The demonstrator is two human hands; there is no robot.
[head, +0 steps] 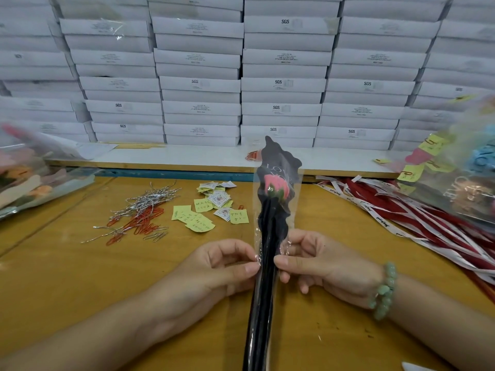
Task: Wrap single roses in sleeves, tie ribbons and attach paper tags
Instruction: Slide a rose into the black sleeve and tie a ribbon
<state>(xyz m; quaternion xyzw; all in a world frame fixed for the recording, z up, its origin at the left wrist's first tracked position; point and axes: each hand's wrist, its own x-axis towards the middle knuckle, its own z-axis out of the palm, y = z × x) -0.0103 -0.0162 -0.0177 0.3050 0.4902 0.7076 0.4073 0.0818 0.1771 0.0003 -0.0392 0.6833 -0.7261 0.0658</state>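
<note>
The pink rose (276, 184) stands upright inside a sleeve (280, 160) of black backing and clear film. Its dark stem runs down between the two hands. The left hand (222, 266) pinches the film's edge between thumb and forefinger on its side of the stem. The right hand (321, 266) pinches the opposite edge the same way, its other fingers curled loosely behind.

The bundle looks light and top-heavy. The film is thin, slick and crinkly, so it probably slides under a loose pinch and creases under a hard one. The bloom seems easy to crush. The best hold is likely low on the stem, where the film gathers, well below the petals.

Beyond the left hand lie silver twist ties (150, 199) tangled with red paper clips (144, 223). Paper tags (218, 198) and yellow notes (195, 218) sit just ahead of the left hand's fingers. Red and white ribbons (401, 218) spread out past the right hand, whose wrist wears a green bead bracelet (385, 290). All of it rests on a wooden table (80, 277), with stacked white boxes (201, 84) far ahead of both hands.
</note>
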